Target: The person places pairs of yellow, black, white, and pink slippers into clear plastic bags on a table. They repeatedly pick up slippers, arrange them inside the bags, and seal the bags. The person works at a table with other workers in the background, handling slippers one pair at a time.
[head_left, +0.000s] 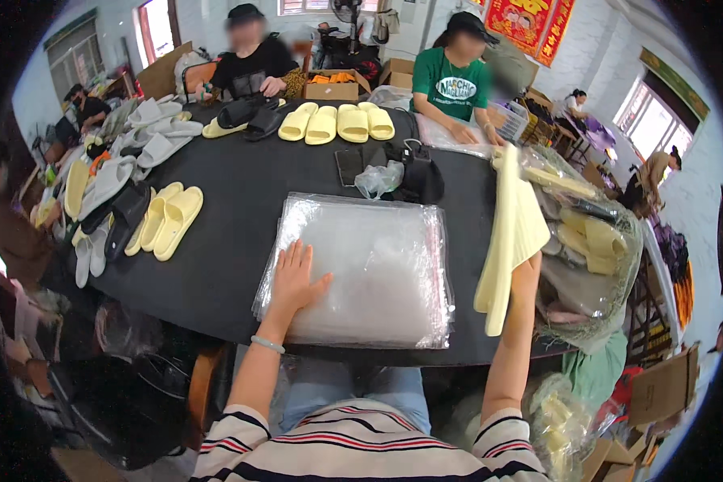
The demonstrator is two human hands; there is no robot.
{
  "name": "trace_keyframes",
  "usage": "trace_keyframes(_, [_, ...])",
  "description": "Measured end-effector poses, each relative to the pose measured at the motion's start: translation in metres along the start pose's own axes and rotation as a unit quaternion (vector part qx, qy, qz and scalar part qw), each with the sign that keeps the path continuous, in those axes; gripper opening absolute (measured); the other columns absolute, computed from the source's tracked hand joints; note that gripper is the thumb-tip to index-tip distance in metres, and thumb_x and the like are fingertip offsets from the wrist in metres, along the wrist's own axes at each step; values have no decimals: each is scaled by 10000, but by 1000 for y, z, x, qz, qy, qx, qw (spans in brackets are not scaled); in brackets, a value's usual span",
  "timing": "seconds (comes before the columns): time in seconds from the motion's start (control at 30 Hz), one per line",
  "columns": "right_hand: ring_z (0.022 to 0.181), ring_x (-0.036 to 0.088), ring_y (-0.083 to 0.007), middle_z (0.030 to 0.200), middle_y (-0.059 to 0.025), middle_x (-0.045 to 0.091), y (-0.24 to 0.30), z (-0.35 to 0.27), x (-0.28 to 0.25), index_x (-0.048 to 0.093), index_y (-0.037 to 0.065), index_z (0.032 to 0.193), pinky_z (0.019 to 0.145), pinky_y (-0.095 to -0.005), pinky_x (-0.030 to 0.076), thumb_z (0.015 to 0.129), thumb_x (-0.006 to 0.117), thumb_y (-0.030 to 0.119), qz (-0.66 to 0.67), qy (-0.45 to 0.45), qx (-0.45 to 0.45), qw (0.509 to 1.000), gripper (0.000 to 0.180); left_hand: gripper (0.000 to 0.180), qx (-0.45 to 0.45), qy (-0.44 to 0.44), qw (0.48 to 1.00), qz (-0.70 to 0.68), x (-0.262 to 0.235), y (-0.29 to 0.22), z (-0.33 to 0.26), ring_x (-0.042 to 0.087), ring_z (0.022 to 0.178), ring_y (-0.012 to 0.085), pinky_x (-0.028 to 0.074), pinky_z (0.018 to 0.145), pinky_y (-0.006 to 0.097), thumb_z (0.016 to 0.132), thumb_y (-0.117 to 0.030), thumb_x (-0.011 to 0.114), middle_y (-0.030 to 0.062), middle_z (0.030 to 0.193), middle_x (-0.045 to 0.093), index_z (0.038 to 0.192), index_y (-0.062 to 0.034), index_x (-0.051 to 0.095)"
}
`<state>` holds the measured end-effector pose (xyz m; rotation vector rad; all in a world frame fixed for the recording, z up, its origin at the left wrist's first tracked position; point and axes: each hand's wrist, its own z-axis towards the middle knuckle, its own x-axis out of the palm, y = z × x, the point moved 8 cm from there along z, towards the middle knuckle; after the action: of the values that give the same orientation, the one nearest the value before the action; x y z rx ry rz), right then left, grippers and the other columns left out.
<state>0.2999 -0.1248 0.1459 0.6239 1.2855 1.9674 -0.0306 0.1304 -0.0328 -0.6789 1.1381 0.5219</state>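
My left hand point(299, 277) lies flat, fingers spread, on a stack of clear plastic bags point(361, 265) on the black table point(233, 217) in front of me. At the stack's right, my right hand point(527, 269) holds yellow slippers point(508, 241) tilted up on edge. Its fingers are mostly hidden behind them; they look like a pair pressed together. Right beside that hand, a large clear sack point(590, 265) bulges with more yellow slippers.
Yellow slippers point(321, 124) line the far edge; yellow, grey and black ones point(173, 213) crowd the left. A phone point(349, 167), a crumpled plastic bag point(379, 178) and a black item point(422, 175) lie beyond the stack. Two co-workers point(454, 88) sit across the table.
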Motion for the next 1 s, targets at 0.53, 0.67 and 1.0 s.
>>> trace_keyframes(0.53, [909,597,-362,1002,-181,614,-119,-65,148,640,-19,885,788,-455,489,866,580,300,-464,107,-9,879,326,812,23,16,999,45,13,-4,4,224,1420,332,122,1164,458,879,-576,491,227,1510,269,1435,-6,334])
trace_keyframes(0.67, [987,579,-333,1063,-164,613,-128,-63,141,652,8,962,833,-436,495,869,596,369,-451,141,29,881,377,810,30,-3,999,39,16,-3,4,229,1417,338,127,1164,458,874,-575,506,233,1504,277,1428,-5,350])
trace_keyframes(1.0, [661,564,-68,850,-15,696,-132,-39,41,702,36,993,585,-213,446,961,540,251,40,19,111,993,271,397,33,-124,968,-217,-6,15,2,497,1210,326,326,1069,448,863,-235,637,174,1247,576,1178,3,598])
